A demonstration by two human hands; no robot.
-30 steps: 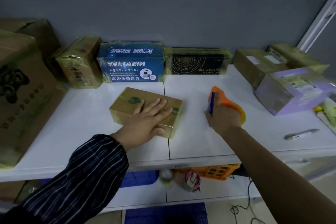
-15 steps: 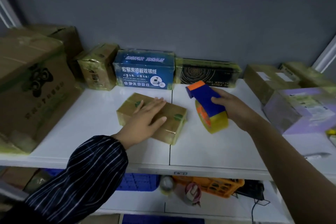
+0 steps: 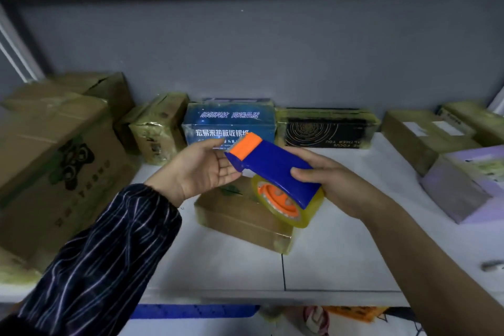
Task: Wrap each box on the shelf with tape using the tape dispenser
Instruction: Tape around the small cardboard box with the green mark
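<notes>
Where boxes [image 3: 227, 123] sit | white shelf [image 3: 341, 262] | grey wall [image 3: 272, 49] behind

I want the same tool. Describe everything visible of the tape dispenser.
The tape dispenser has a blue plastic body, orange tip and orange hub carrying a clear yellowish roll. It is tilted, tip up-left, above the small brown box. The right hand grips its rear; the open left hand lies under the tip.
</notes>
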